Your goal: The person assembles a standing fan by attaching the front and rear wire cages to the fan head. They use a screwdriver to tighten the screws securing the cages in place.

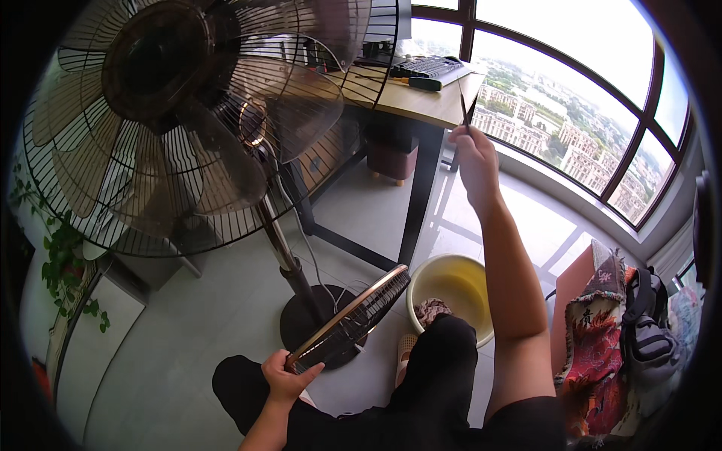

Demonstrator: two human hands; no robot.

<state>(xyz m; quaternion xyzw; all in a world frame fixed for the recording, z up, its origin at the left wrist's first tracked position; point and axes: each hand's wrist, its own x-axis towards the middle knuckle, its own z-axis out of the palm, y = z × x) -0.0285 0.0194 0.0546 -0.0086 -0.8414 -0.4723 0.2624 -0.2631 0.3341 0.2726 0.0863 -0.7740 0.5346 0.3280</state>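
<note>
My left hand (283,378) is closed around the lower edge of a fan grille (348,316), dark wire with a copper-coloured rim, held tilted and seen nearly edge-on. Raised by the table corner, my right hand (475,159) pinches a thin dark pointed tool (465,115) that points upward; its exact kind is too slim to make out. A large standing fan (154,64) fills the upper left, its brownish see-through blades showing with dark wires around them. The fan's pole (284,244) runs down to a round dark base beside the held grille.
A yellowish bucket (481,278) with a crumpled cloth (432,310) inside stands by my knee. On the wooden table (406,98) lie a keyboard (429,68) and a screwdriver (426,83). A grey bag (650,338) and patterned red cloth (598,353) are at right, a trailing plant (66,259) at left.
</note>
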